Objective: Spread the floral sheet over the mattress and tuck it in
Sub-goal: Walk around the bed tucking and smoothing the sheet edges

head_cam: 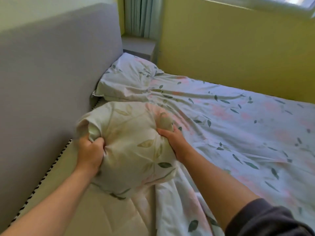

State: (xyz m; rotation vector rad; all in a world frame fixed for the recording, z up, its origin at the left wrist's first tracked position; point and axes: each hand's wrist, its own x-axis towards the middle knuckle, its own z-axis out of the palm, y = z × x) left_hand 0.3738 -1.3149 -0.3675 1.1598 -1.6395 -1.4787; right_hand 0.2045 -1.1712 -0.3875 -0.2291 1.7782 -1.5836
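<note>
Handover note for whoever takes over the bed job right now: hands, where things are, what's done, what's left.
Left hand grips the near pillow at its left edge; right hand grips its right side.
The near pillow is beside the headboard; the far pillow lies at the far corner.
Done: the floral sheet covers most of the mattress but is wrinkled.
Left: the mattress is bare at the near corner by the headboard. Pull the sheet over it, smooth it and tuck it in. Tucking on the other edges cannot be seen.
</note>
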